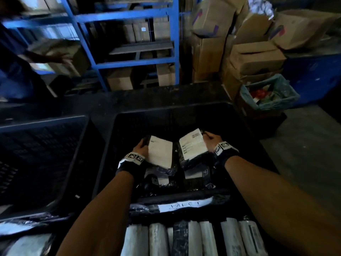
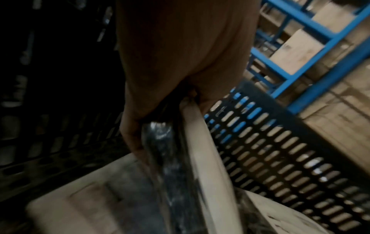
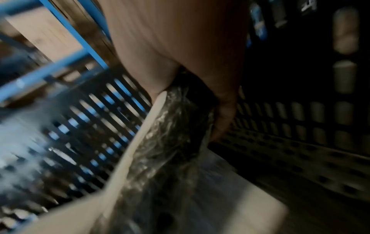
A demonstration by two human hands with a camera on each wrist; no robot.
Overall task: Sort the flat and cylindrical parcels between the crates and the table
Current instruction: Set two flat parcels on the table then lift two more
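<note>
Nearest, a row of cylindrical parcels lies on the counter; they would likely roll if nudged. Beyond, inside the right crate, each hand lifts a flat parcel from the pile. The left hand has fingers clamped on the left flat parcel at its outer edge; the right hand likewise pinches the right flat parcel. Both look light, floppy and slick in plastic wrap, so edge grips may slip.
</note>
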